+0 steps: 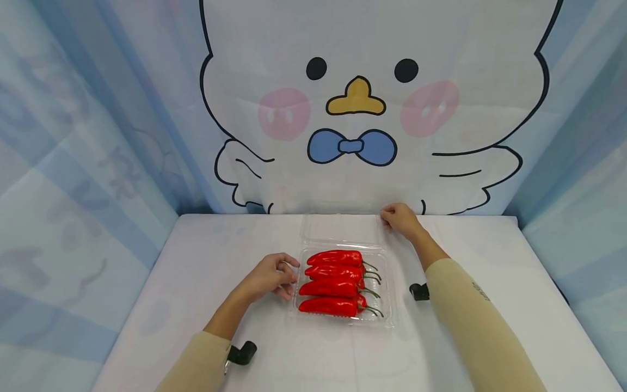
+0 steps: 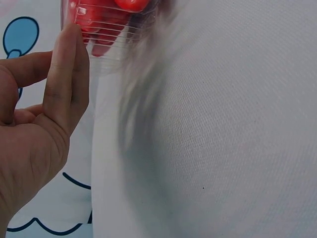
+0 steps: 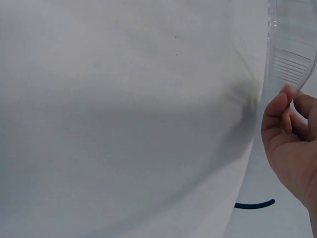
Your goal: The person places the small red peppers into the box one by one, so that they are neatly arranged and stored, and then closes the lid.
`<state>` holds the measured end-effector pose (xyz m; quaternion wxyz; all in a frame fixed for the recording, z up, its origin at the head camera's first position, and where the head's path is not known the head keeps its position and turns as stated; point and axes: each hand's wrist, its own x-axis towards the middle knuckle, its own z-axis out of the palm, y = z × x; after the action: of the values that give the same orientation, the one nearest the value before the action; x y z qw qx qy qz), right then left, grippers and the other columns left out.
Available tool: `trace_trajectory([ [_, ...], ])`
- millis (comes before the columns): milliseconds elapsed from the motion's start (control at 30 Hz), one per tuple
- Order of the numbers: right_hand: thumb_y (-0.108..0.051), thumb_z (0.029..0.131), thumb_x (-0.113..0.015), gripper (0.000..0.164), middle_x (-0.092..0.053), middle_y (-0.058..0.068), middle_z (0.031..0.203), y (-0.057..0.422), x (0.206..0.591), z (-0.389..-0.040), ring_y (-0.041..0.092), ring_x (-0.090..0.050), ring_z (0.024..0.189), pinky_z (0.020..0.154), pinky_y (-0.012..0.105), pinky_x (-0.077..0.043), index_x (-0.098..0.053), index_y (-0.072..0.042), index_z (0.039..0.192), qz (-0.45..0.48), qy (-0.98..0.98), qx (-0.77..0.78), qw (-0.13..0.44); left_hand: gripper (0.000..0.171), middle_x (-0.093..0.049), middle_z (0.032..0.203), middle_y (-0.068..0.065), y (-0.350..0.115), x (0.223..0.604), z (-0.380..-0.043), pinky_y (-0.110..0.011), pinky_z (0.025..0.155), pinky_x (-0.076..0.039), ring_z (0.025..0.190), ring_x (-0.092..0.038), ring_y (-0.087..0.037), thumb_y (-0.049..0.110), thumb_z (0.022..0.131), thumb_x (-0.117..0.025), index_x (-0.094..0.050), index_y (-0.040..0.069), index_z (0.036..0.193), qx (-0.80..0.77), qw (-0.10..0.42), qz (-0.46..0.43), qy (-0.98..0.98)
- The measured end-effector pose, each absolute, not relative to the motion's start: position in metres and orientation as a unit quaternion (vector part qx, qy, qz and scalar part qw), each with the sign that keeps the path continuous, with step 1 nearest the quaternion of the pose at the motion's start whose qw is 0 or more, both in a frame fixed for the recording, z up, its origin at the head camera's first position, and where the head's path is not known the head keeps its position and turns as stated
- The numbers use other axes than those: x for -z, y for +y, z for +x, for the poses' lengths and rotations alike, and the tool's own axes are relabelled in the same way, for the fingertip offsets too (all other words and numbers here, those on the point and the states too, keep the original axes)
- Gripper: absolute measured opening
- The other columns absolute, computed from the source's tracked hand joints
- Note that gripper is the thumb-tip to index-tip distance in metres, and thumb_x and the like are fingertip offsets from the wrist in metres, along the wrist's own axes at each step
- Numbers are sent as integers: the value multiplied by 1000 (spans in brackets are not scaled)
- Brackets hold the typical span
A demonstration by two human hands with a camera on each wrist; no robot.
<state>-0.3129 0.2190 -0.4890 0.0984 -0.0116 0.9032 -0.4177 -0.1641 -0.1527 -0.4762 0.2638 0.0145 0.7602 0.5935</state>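
A clear plastic clamshell box (image 1: 389, 299) lies on the table with its hinged lid (image 1: 343, 231) raised at the far side. Several red chili peppers (image 1: 329, 306) with green stems are lined up in it, stems to the right. At the box's left wall is my left hand (image 1: 270, 276); in the left wrist view its straight fingers (image 2: 64, 74) touch the ribbed plastic side. My right hand (image 1: 403, 219) pinches the lid's right far corner between thumb and fingers, also visible in the right wrist view beside the lid's ribbed wall (image 3: 290, 67).
A white cloth covers the table (image 1: 196, 272). Behind it hangs a curtain (image 1: 352, 185) printed with a cartoon bird, with blue patterned curtains on both sides. Black wrist-worn devices (image 1: 243, 353) show at both forearms.
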Motion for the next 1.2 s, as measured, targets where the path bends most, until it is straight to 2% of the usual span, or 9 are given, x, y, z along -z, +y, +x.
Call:
trace_trajectory([
  [133, -10, 106, -52, 33, -66, 12, 94, 219, 484, -313, 6, -59, 75, 67, 18, -57, -60, 16, 126, -6, 878, 465, 113, 31, -65, 89, -14, -152, 475, -164, -33, 59, -64, 60, -67, -18, 2, 98, -64, -57, -5, 127, -595, 263, 15, 759],
  [367, -9, 107, -51, 37, -61, 23, 114, 220, 473, -311, 6, -60, 81, 72, 18, -61, -52, 15, 135, 4, 848, 514, 129, 31, -65, 89, -15, -151, 475, -164, -33, 59, -64, 60, -67, -18, 2, 98, -64, -57, -5, 127, -594, 260, 15, 761],
  [700, -9, 107, -53, 32, -58, 27, 115, 224, 457, -312, 8, -62, 80, 71, 21, -63, -50, 14, 131, -12, 845, 522, 113, 30, -65, 89, -15, -149, 474, -164, -34, 60, -64, 60, -68, -19, 3, 98, -66, -58, -2, 126, -588, 259, 10, 767],
  [1000, -8, 107, -53, 30, -54, 22, 114, 226, 437, -306, 18, -63, 87, 75, 28, -65, -45, 11, 129, -46, 850, 516, 95, 30, -65, 87, -13, -148, 476, -166, -34, 60, -64, 60, -68, -20, 3, 97, -66, -58, -2, 126, -592, 256, 10, 764],
  [1200, -9, 107, -52, 29, -54, 21, 115, 228, 426, -305, 19, -64, 89, 76, 30, -66, -45, 8, 129, -60, 854, 510, 85, 30, -64, 87, -13, -144, 476, -167, -34, 60, -64, 59, -68, -20, 3, 97, -66, -58, -2, 125, -598, 250, 12, 762],
])
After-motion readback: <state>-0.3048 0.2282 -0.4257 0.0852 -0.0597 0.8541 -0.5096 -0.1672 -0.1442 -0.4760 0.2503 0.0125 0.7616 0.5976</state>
